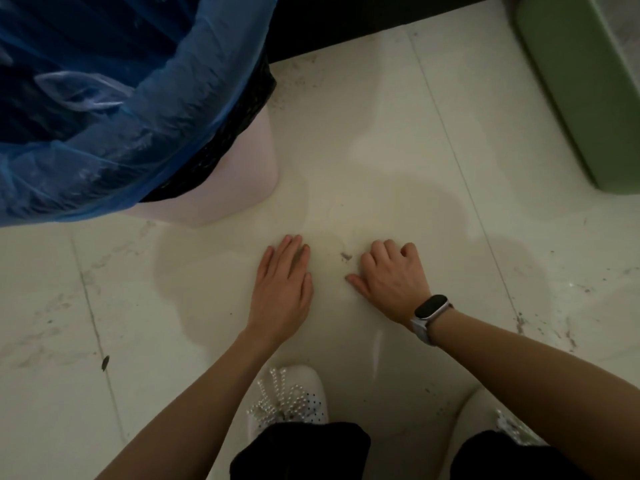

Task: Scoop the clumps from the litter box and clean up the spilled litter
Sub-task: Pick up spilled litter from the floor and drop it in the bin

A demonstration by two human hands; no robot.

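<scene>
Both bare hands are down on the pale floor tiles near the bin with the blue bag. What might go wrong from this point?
1. The small grey speck of debris lies between the left hand and the right hand; a sweep may scatter it instead of gathering it.
2. The pink bin with the blue plastic liner stands close to the left hand, so an elbow might knock it.
3. Bare skin touching the dirty tiled floor is unhygienic.

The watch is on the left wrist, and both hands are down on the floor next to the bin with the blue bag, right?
Not quite: the head view shows the watch on the right wrist. Both the left hand and right hand are on the floor, beside the bin with the blue bag.
</scene>
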